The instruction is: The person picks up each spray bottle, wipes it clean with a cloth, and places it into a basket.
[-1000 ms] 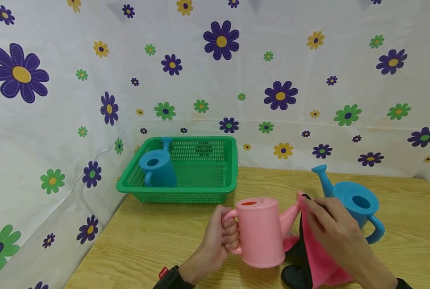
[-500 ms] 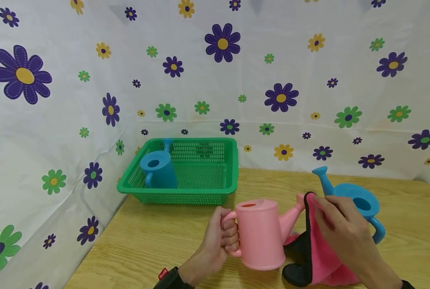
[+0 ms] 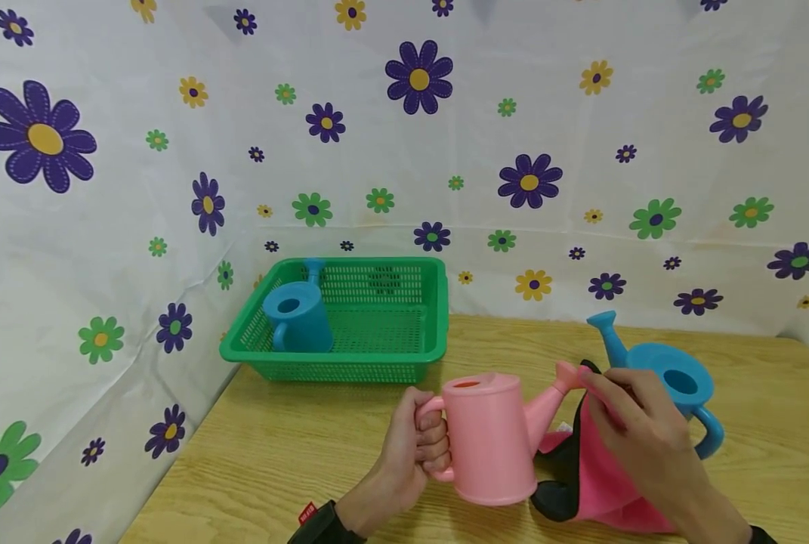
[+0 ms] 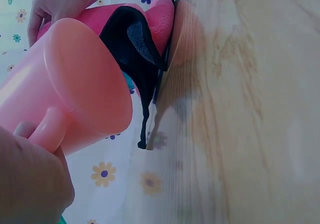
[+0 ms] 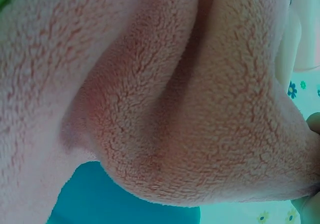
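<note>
My left hand (image 3: pixel 407 446) grips the handle of a pink watering can (image 3: pixel 491 446), holding it upright with the spout to the right. At the spout's flared tip, my right hand (image 3: pixel 649 434) pinches a fuzzy cloth (image 3: pixel 608 483), pink on one side with black parts. The cloth hangs down from those fingers, its lower end reaching the table. In the left wrist view the can's underside and the cloth (image 4: pixel 162 24) show; the cloth (image 5: pixel 150 109) fills most of the right wrist view. Behind the right hand stands a blue watering can (image 3: pixel 662 363), partly hidden.
A green basket (image 3: pixel 336 358) stands at the back left of the wooden table (image 3: pixel 275 446), with another blue watering can (image 3: pixel 302 321) inside it. A white flowered sheet (image 3: pixel 350 166) hangs behind the table and along its left side.
The cloth's top edge has shifted at the spout tip, which was covered and now shows more fully. My right hand has moved slightly right; my left hand and the pink can stay in place.
</note>
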### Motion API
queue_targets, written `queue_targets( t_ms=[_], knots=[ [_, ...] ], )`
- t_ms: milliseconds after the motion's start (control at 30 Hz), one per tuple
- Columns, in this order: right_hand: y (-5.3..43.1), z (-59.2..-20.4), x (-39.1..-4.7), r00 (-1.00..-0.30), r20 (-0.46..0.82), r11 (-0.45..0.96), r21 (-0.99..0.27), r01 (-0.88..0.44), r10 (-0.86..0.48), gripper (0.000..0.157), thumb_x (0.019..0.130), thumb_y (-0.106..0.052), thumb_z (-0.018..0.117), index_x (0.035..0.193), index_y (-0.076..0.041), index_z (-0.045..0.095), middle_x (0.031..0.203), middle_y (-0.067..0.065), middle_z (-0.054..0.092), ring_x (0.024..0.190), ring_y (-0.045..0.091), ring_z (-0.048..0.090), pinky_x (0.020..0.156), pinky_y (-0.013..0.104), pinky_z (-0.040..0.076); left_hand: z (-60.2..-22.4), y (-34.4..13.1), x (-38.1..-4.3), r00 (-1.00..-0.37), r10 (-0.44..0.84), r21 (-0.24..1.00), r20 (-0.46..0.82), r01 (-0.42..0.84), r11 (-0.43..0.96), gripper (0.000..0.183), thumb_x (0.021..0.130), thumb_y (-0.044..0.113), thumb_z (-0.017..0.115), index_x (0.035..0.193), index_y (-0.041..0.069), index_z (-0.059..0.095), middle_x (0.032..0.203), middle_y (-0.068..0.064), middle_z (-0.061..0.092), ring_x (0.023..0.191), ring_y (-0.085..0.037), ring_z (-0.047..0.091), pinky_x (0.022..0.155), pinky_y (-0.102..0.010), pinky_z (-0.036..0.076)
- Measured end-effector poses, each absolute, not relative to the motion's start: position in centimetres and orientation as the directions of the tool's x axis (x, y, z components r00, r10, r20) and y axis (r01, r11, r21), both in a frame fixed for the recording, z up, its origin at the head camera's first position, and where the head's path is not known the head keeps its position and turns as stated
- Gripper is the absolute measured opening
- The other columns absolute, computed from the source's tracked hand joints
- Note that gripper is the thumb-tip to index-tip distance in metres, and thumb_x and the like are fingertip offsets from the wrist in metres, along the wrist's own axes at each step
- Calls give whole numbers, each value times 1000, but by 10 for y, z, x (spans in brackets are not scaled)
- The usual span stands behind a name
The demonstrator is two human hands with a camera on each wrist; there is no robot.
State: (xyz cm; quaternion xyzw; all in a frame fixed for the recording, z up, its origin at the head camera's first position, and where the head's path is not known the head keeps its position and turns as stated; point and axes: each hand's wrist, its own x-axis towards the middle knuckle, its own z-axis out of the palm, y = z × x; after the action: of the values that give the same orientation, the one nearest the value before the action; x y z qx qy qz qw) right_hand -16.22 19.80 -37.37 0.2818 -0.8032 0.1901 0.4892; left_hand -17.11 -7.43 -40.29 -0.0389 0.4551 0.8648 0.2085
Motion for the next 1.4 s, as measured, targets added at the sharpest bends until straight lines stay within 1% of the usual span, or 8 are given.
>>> queue_targets(
  t_ms=[133,300,500,767,900,1167,1267,1400],
  knots=[
    [197,-374,-162,-401,868,763,-41,-645,-292,63,102,-46,37,98,4,75,85,19,65,78,26,58,53,50,59,-402,-74,-171,-912,325,776,-251,-390,-496,41,91,28,38,53,19,23,42,11,23,36,-3,18,36,-18,17],
    [196,-376,-160,-470,813,765,-49,-642,-343,65,103,-47,33,104,4,73,88,18,64,83,27,58,57,50,61,-402,-73,-170,-912,323,779,-252,-390,-491,41,90,27,38,53,19,24,42,11,23,36,-4,18,36,-19,17],
    [193,-378,-158,-529,767,764,-79,-640,-364,69,102,-49,30,105,4,72,91,18,63,86,26,58,60,50,61,-402,-73,-170,-912,322,768,-254,-393,-505,41,90,27,38,53,19,24,41,11,23,35,-4,18,36,-19,17],
    [187,-378,-153,-526,754,733,-89,-674,-393,73,101,-53,26,105,3,72,94,16,65,89,28,61,61,51,60,-401,-69,-171,-917,325,752,-230,-379,-538,40,91,27,37,54,19,23,41,11,23,34,-3,18,36,-19,17],
    [184,-378,-151,-529,747,720,-99,-687,-403,72,101,-54,27,106,1,73,94,13,66,89,24,61,61,49,61,-401,-69,-171,-920,317,748,-232,-377,-546,39,90,27,37,54,20,24,40,12,24,34,-3,18,36,-19,17],
    [181,-381,-148,-504,708,647,-88,-758,-494,67,102,-52,29,104,-2,75,95,8,69,88,18,63,63,44,62,-400,-68,-171,-928,307,734,-211,-358,-577,38,90,25,35,54,19,24,41,12,23,34,-4,17,35,-20,14],
    [179,-382,-146,-483,704,612,-87,-786,-520,64,102,-50,31,105,-3,74,97,6,68,88,16,62,64,41,62,-399,-68,-171,-931,305,735,-199,-347,-582,38,90,25,35,54,19,23,41,11,23,34,-4,17,35,-21,13],
    [176,-384,-146,-410,730,557,-49,-829,-546,57,102,-46,36,104,-4,74,97,4,68,86,15,62,62,37,61,-399,-68,-171,-938,297,742,-180,-328,-585,38,90,24,35,54,19,23,42,10,21,34,-4,17,34,-20,14]
  ],
)
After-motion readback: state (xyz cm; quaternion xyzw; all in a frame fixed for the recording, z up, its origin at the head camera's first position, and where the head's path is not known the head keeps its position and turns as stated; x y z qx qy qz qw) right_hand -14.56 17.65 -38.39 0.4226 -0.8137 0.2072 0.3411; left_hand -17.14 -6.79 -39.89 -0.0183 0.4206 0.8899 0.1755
